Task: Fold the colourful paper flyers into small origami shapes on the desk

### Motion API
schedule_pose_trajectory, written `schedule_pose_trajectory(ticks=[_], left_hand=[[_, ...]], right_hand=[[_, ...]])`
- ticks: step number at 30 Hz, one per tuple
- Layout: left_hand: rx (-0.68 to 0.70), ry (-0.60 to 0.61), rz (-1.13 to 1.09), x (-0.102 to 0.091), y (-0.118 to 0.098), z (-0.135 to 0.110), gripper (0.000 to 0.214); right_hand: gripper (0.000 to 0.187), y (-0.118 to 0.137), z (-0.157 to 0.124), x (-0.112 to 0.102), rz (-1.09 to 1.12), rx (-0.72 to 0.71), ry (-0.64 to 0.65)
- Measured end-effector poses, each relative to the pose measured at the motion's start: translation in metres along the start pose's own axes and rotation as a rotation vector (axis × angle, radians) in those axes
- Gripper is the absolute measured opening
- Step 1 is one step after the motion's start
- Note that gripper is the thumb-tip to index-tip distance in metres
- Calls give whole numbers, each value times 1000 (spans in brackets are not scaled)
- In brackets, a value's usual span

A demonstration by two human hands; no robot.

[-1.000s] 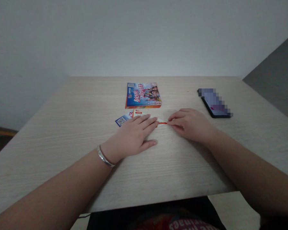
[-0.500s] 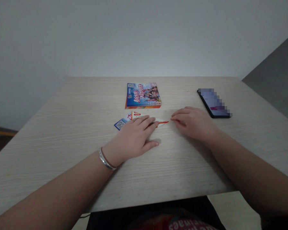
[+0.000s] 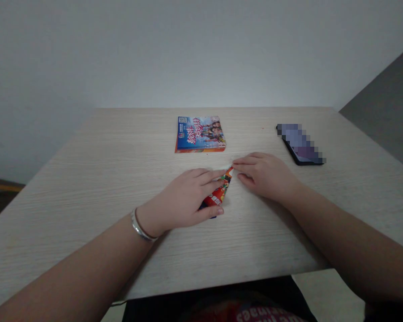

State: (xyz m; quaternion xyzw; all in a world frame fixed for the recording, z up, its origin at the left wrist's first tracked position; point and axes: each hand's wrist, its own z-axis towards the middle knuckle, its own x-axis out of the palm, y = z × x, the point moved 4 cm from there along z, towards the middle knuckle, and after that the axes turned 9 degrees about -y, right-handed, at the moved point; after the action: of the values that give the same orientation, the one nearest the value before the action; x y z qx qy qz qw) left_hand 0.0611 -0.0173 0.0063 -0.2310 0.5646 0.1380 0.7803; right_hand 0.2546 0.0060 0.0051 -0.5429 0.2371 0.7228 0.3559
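Note:
A folded paper leaflet, printed red, green and orange, lies on the table with its narrow tip pointing away and to the right. My left hand, a silver bracelet at its wrist, rests flat over the leaflet and covers its left side. Its fingers are stretched out, and the thumb lies on the leaflet's lower end. At the pointed tip are the closed fingers of my right hand, curled and touching the paper edge.
A stack of blue printed leaflets lies beyond my hands on the pale wood table. To the right is a black phone with a blurred screen. A white wall stands behind the table.
The leaflet has been turned: its red printed side now shows, and its blue corner with the code no longer sticks out at left. My right fingers have moved left onto its tip.

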Motion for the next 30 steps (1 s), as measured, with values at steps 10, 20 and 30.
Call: schedule_pose_trajectory(ticks=[10, 20, 30], left_hand=[[14, -7, 27, 14, -4, -3, 69], [48, 13, 47, 10, -8, -1, 57], [39, -10, 57, 11, -6, -3, 60]], right_hand=[[33, -30, -4, 13, 289, 101, -96], [32, -10, 0, 4, 76, 39, -12], [31, -9, 2, 3, 49, 45, 2]])
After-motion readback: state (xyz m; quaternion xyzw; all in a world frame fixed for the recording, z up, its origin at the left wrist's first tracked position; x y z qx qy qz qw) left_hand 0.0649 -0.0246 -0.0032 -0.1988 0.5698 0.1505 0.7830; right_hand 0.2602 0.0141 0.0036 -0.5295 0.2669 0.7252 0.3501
